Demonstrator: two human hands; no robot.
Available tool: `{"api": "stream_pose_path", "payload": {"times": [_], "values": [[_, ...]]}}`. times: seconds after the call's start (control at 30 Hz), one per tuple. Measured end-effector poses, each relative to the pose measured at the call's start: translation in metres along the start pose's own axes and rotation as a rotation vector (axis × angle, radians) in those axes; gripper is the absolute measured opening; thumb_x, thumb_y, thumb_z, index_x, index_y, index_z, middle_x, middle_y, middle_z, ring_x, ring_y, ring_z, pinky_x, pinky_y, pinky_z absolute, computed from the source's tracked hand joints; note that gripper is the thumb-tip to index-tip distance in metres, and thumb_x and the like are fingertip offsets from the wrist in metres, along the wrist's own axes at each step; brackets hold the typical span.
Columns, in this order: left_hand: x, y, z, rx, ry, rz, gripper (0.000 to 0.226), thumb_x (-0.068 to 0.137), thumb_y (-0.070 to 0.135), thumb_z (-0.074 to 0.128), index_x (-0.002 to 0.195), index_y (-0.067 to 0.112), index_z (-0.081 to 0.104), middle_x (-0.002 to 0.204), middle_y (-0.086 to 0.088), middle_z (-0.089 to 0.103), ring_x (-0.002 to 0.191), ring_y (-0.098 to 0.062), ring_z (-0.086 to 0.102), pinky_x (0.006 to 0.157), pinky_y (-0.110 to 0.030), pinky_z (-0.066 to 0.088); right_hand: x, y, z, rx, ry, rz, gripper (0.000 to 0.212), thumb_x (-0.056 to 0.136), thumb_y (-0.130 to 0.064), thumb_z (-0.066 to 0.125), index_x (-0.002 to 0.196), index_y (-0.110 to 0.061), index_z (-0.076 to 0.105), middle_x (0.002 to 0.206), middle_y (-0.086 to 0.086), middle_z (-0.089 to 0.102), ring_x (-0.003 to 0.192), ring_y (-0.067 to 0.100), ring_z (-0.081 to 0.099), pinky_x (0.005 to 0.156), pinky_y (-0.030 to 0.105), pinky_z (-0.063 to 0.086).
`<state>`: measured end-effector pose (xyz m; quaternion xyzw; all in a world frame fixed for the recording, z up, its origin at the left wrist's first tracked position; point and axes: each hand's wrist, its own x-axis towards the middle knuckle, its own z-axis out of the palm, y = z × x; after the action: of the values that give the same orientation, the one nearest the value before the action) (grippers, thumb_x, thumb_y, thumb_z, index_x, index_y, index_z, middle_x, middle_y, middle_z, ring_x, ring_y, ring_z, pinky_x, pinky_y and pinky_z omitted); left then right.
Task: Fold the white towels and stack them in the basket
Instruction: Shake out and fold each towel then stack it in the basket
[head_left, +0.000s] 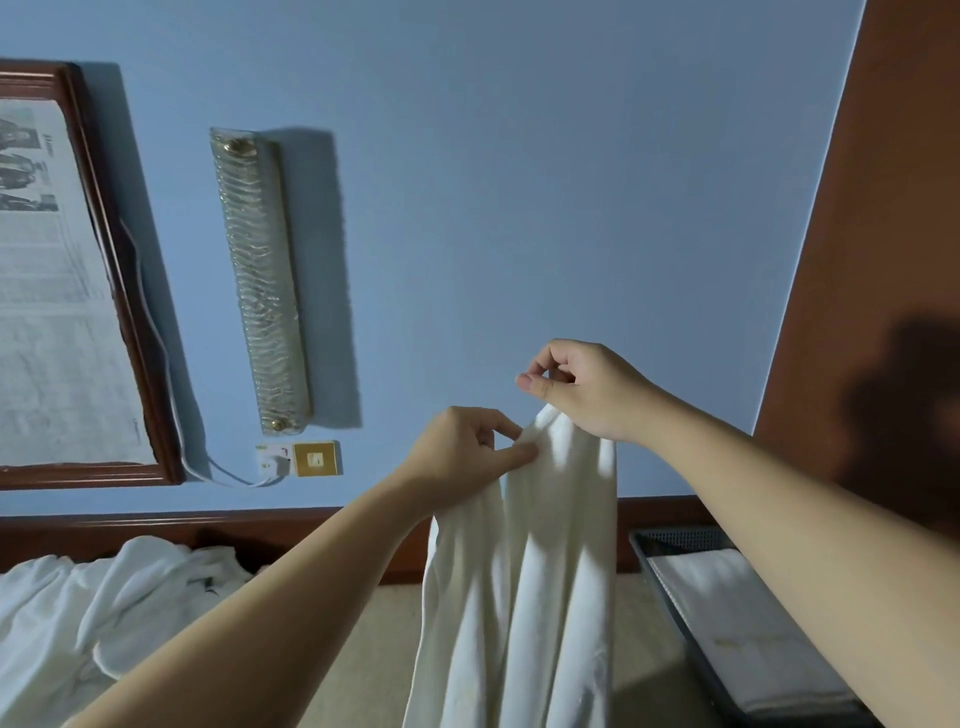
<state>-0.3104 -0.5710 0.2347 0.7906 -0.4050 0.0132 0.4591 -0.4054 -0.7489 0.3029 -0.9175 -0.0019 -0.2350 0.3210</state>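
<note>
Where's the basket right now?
In the head view, the dark basket sits at the lower right, under the right forearm and right of the hanging towel. A folded towel already lies in it.

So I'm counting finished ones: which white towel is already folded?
The folded towel lying flat in the basket at right. The held towel hangs loose, and the towel heap at left is crumpled.

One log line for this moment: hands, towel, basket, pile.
left hand pinches hanging towel top edge | right hand holds towel top | basket: folded towel inside | unfolded pile at left
</note>
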Motion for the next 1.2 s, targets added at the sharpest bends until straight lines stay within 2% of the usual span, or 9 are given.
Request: {"api": "stream_pose_path", "payload": {"times": [0.17, 0.3, 0.4, 0.5, 0.67, 0.9, 1.03, 1.13, 1.2], "values": [[0.003, -0.008, 0.001, 0.039, 0.126, -0.001, 0.024, 0.079, 0.039, 0.084, 0.073, 0.025, 0.065, 0.048, 0.015, 0.043, 0.048, -0.006, 0.039, 0.050, -0.020, 0.031, -0.002, 0.004, 0.002, 0.010, -0.023, 0.017, 0.021, 0.096, -0.046, 0.071, 0.092, -0.025, 0.068, 0.055, -0.009, 0.039, 0.053, 0.013, 0.033, 0.056, 0.030, 0.030], [-0.001, -0.014, -0.002, 0.224, 0.034, 0.037, 0.040, 0.090, 0.042, 0.067, 0.066, 0.019, 0.044, 0.052, 0.011, 0.040, 0.052, -0.010, 0.035, 0.055, -0.030, 0.032, -0.003, 0.003, 0.001, 0.013, -0.114, 0.042, 0.030, 0.081, -0.053, 0.085, 0.088, -0.027, 0.073, 0.053, -0.013, 0.036, 0.051, 0.012, 0.031, 0.057, 0.031, 0.028], [-0.003, -0.020, -0.019, 0.396, -0.014, 0.087, 0.046, 0.096, 0.051, 0.058, 0.070, 0.019, 0.040, 0.054, 0.007, 0.040, 0.053, -0.013, 0.034, 0.054, -0.034, 0.031, -0.008, 0.010, 0.002, -0.130, -0.211, 0.077, 0.029, 0.075, -0.054, 0.089, 0.082, -0.030, 0.074, 0.061, -0.008, 0.049, 0.057, 0.010, 0.043, 0.058, 0.029, 0.033], [0.000, -0.017, -0.043, 0.607, -0.013, 0.202, 0.044, 0.100, 0.048, 0.054, 0.072, 0.017, 0.038, 0.057, 0.004, 0.045, 0.054, -0.013, 0.039, 0.050, -0.033, 0.028, -0.012, 0.026, 0.012, -0.287, -0.262, 0.077, 0.033, 0.080, -0.058, 0.083, 0.071, -0.032, 0.065, 0.066, -0.007, 0.057, 0.063, 0.010, 0.048, 0.060, 0.030, 0.037], [0.006, -0.025, -0.095, 0.798, 0.055, 0.306, 0.038, 0.098, 0.042, 0.056, 0.075, 0.018, 0.038, 0.063, 0.002, 0.047, 0.058, -0.012, 0.043, 0.054, -0.034, 0.036, -0.025, 0.067, 0.014, -0.295, -0.113, 0.068, 0.055, 0.087, -0.053, 0.078, 0.064, -0.021, 0.040, 0.060, -0.010, 0.038, 0.056, 0.007, 0.031, 0.057, 0.034, 0.024], [-0.002, -0.086, -0.151, 0.769, 0.135, 0.122, 0.040, 0.094, 0.035, 0.062, 0.070, 0.015, 0.036, 0.056, -0.001, 0.046, 0.057, -0.028, 0.048, 0.054, -0.036, 0.044, -0.044, 0.110, 0.002, -0.338, 0.090, 0.275, 0.063, 0.077, -0.071, 0.077, 0.072, -0.021, 0.038, 0.068, -0.007, 0.044, 0.062, 0.015, 0.038, 0.060, 0.036, 0.024], [-0.002, -0.092, -0.131, 0.709, 0.175, -0.034, 0.034, 0.084, 0.031, 0.064, 0.066, 0.015, 0.040, 0.055, 0.000, 0.047, 0.057, -0.024, 0.045, 0.054, -0.033, 0.038, -0.029, 0.097, 0.010, -0.271, 0.008, 0.247, 0.058, 0.075, -0.063, 0.082, 0.076, -0.020, 0.044, 0.072, -0.007, 0.048, 0.067, 0.016, 0.044, 0.061, 0.035, 0.029], [-0.001, -0.091, -0.118, 0.644, 0.130, -0.066, 0.013, 0.081, 0.032, 0.063, 0.087, 0.028, 0.052, 0.063, 0.004, 0.059, 0.065, -0.023, 0.058, 0.060, -0.034, 0.047, -0.019, 0.076, 0.015, -0.183, -0.092, 0.217, 0.048, 0.073, -0.063, 0.069, 0.075, -0.022, 0.042, 0.070, -0.010, 0.045, 0.064, 0.015, 0.041, 0.062, 0.036, 0.032], [-0.001, -0.090, -0.113, 0.615, 0.075, -0.069, 0.027, 0.087, 0.029, 0.058, 0.109, 0.044, 0.057, 0.065, 0.006, 0.062, 0.067, -0.016, 0.060, 0.063, -0.033, 0.046, -0.010, 0.070, 0.014, -0.184, -0.161, 0.204, 0.031, 0.079, -0.053, 0.063, 0.080, -0.025, 0.052, 0.074, -0.017, 0.054, 0.069, 0.012, 0.049, 0.066, 0.034, 0.039]]}}
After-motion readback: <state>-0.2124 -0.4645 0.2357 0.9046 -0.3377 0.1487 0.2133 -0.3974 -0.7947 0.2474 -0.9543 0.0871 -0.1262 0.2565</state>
